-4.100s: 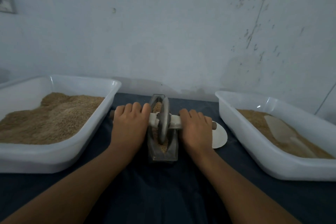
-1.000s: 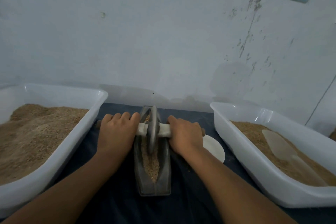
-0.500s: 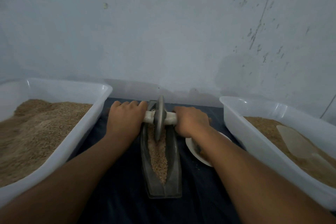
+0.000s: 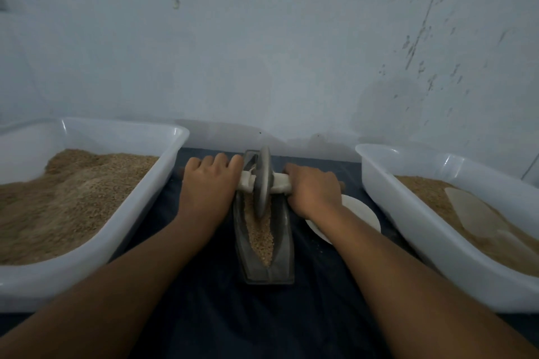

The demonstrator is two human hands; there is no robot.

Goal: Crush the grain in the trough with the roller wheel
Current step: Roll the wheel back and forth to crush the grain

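A grey metal roller wheel point(image 4: 264, 183) stands upright on its pale axle at the far end of a narrow dark trough point(image 4: 281, 245), centre frame, its lower rim sunk into tan grain point(image 4: 261, 237).

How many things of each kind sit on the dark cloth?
Tubs of grain: 2 (left tub, right tub)
Trough: 1
Roller wheel: 1
White plate: 1
Scoop in the right tub: 1
Total: 6
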